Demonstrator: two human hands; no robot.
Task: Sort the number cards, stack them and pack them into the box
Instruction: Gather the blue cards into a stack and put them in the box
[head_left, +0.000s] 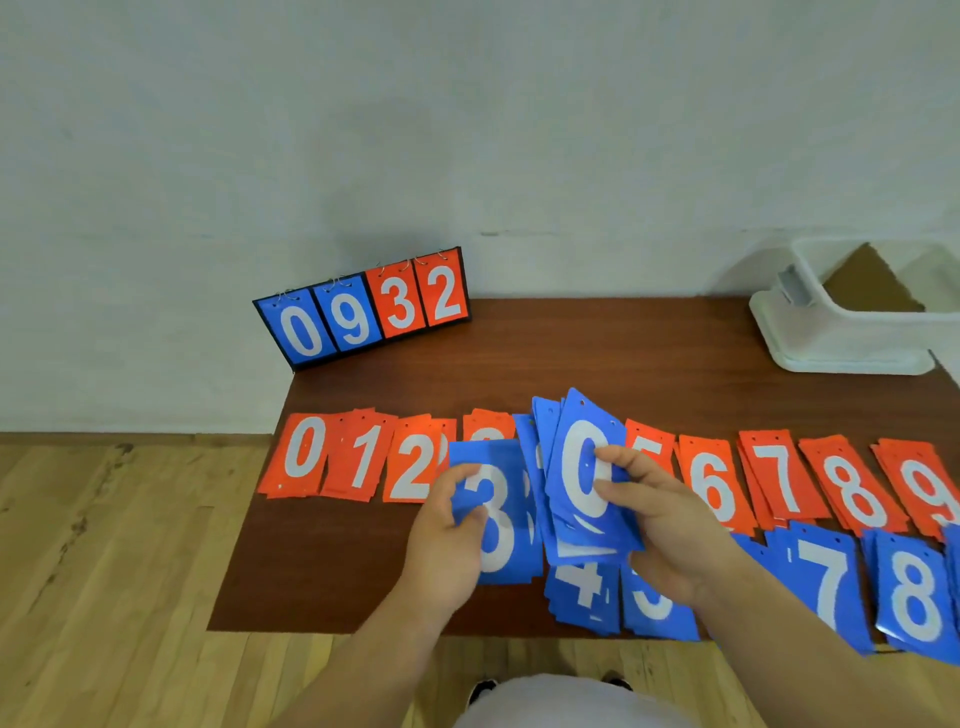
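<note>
While your left hand (447, 535) pinches the blue 3 card (498, 545) over the near edge of the surface (571, 353), your right hand (660, 525) grips a fanned blue stack (576, 467). These are thin, glossy, likely slippery rectangles, so a loose thumb could spill them onto the sorted piles (582, 592). The white box (841, 338) sits at the far right corner.

light: bright, even, soft, no clear source | shadows: faint on the table (322, 561) | glare: small sheen on the blue 8 card (917, 597) | focus: slightly soft overall | distortion: wide-angle bowing toward edges
</note>
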